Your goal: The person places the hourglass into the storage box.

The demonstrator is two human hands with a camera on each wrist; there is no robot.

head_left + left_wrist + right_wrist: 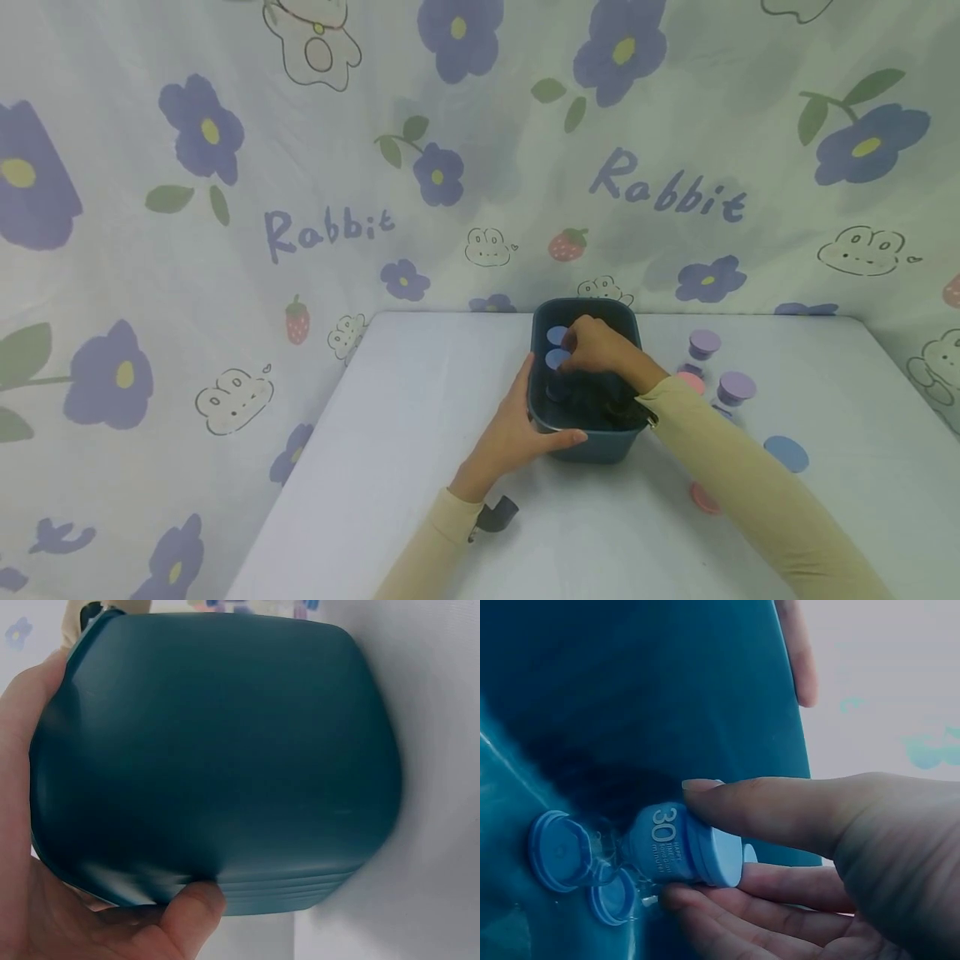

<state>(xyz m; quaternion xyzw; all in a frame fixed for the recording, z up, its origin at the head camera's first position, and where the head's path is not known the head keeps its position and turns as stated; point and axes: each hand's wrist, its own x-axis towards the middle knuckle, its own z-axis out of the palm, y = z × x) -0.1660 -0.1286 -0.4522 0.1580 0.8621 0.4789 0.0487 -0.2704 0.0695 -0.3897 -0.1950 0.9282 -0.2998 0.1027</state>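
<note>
A deep teal bin [596, 448] stands near the table's back edge. My left hand [504, 433] grips its near left corner, thumb across the front and fingers along the left side. My right hand [600, 346] reaches inside the bin. In the right wrist view, its thumb and fingers pinch a small blue sand timer [660, 840] marked "30". A second timer [613, 896] shows right behind that one, partly hidden. From the head view, two round blue caps [557, 335] show by the right fingertips along the bin's left wall.
Right of the bin stand two purple-capped timers [737, 387], with a pink cap [691, 383] beside them. A blue disc [786, 453] is farther right, and a pink disc [704, 498] shows partly behind the right sleeve [750, 483]. A patterned curtain [465, 283] hangs behind the table.
</note>
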